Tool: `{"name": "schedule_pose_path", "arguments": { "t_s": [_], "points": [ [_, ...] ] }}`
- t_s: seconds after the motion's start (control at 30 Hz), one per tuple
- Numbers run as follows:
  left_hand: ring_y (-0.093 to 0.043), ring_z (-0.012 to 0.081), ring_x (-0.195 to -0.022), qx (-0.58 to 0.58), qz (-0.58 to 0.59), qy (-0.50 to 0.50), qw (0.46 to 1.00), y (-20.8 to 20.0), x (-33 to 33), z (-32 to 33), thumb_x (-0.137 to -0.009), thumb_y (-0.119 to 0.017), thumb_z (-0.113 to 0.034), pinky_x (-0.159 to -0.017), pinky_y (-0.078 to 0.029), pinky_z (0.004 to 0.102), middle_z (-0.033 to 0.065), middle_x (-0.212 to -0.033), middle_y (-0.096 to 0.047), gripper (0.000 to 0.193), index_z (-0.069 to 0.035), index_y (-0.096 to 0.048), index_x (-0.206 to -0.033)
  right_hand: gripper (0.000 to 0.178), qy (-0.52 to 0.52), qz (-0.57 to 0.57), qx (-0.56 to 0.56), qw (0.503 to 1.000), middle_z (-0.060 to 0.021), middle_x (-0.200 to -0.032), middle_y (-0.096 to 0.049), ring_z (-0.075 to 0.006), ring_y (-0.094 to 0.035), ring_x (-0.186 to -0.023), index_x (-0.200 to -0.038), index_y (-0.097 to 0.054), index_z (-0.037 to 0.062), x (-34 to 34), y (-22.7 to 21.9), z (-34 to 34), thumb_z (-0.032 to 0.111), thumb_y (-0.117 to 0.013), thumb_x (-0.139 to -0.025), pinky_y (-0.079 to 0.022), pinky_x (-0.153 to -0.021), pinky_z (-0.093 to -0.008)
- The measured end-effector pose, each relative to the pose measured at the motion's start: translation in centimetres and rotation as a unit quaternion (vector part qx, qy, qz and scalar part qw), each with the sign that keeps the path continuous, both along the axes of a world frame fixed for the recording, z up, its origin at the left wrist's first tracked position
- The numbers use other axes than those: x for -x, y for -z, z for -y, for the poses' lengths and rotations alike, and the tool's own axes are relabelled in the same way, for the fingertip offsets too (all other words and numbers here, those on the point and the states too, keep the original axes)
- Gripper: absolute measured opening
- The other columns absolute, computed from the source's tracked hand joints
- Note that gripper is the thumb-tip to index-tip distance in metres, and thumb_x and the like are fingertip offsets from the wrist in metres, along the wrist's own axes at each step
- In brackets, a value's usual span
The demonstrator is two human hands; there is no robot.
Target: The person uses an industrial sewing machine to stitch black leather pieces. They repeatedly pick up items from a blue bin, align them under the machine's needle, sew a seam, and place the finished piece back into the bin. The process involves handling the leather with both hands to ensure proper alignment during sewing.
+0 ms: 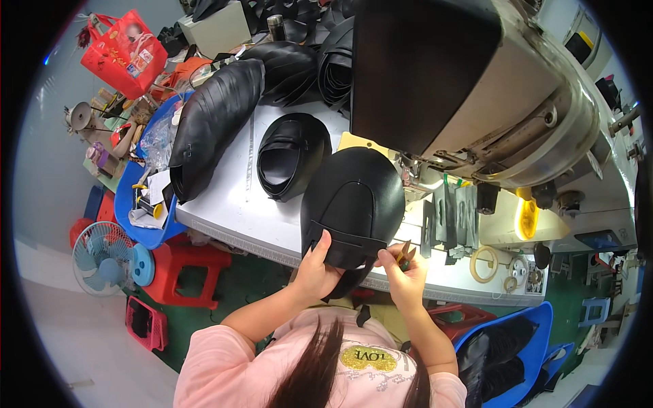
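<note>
A black leather shoe upper (354, 187), rounded at the far end with a stitched curved line and a strap across it, is held up at the table's front edge. My left hand (316, 273) is closed on its near left side, thumb on top by the strap and fingers underneath. At the strap's right end my right hand (407, 279) pinches the edge. Small thread snips (406, 253) with yellowish blades poke out of that same hand. Just beyond, a bundle of nested black uppers (289, 156) rests on the white table (231, 221).
A sewing machine (544, 102) looms at the right, its lamp (527, 214) lit. Long stacks of black uppers (218, 129) lie at the far left. Blue bins stand at the left (146, 234) and lower right (541, 340). Beside a red stool (183, 275) is a fan (103, 258).
</note>
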State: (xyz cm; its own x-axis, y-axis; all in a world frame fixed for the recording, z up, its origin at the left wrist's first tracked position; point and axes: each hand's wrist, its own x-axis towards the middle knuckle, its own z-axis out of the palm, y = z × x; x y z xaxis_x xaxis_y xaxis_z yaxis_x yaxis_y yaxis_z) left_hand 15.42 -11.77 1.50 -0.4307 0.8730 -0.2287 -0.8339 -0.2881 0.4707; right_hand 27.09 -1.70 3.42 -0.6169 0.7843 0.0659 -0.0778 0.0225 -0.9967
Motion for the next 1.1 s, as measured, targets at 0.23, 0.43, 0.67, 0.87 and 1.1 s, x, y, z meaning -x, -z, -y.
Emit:
{"name": "schedule_pose_path", "arguments": {
  "t_s": [0.23,0.43,0.67,0.87,1.1],
  "points": [
    [-0.048,0.025,-0.107,-0.009,0.043,0.012,0.999,0.5,-0.1,0.0,-0.09,-0.034,-0.04,-0.092,-0.039,0.0397,0.0144,-0.117,-0.046,0.051,-0.001,-0.033,-0.123,0.01,0.004,-0.003,0.057,0.998,-0.0019,-0.06,-0.054,-0.0055,-0.046,-0.049,-0.067,-0.055,0.0012,-0.4,0.8,1.1,0.003,-0.062,-0.075,-0.036,-0.047,-0.0185],
    [-0.047,0.0256,-0.108,-0.01,0.041,0.02,0.999,0.4,0.0,-0.1,-0.09,-0.033,-0.039,-0.092,-0.039,0.0402,0.0148,-0.118,-0.046,0.05,-0.002,-0.032,-0.124,0.011,0.014,0.024,0.077,0.997,-0.002,-0.06,-0.053,-0.0066,-0.048,-0.051,-0.065,-0.056,0.0014,-0.4,0.5,0.9,0.003,-0.064,-0.073,-0.037,-0.047,-0.0197],
    [-0.046,0.0264,-0.109,-0.016,0.047,0.031,0.998,0.3,-0.1,-0.1,-0.09,-0.032,-0.04,-0.091,-0.039,0.0412,0.0146,-0.12,-0.044,0.051,-0.003,-0.029,-0.126,0.026,0.025,0.085,0.059,0.994,-0.0004,-0.066,-0.055,-0.0036,-0.047,-0.056,-0.082,-0.055,0.001,-0.5,1.2,0.1,0.011,-0.073,-0.066,-0.036,-0.049,-0.0175],
    [-0.047,0.0255,-0.108,0.006,0.045,0.041,0.998,0.1,-0.2,0.0,-0.09,-0.035,-0.038,-0.087,-0.042,0.0407,0.0125,-0.121,-0.044,0.051,-0.004,-0.029,-0.127,0.063,-0.035,-0.007,0.175,0.984,-0.0052,-0.092,-0.055,-0.0112,-0.052,-0.079,-0.112,-0.044,-0.0002,-0.1,1.0,-1.3,0.009,-0.076,-0.058,-0.042,-0.069,-0.0226],
    [-0.048,0.0236,-0.107,0.022,0.043,0.062,0.997,0.2,-0.7,0.0,-0.088,-0.038,-0.042,-0.087,-0.042,0.04,0.0111,-0.119,-0.046,0.054,-0.005,-0.032,-0.126,0.062,-0.137,-0.072,0.346,0.925,-0.0082,-0.099,-0.055,-0.0188,-0.055,-0.09,-0.113,-0.043,-0.0007,-0.8,1.2,-2.4,-0.001,-0.071,-0.057,-0.046,-0.079,-0.031]
  ]
}}
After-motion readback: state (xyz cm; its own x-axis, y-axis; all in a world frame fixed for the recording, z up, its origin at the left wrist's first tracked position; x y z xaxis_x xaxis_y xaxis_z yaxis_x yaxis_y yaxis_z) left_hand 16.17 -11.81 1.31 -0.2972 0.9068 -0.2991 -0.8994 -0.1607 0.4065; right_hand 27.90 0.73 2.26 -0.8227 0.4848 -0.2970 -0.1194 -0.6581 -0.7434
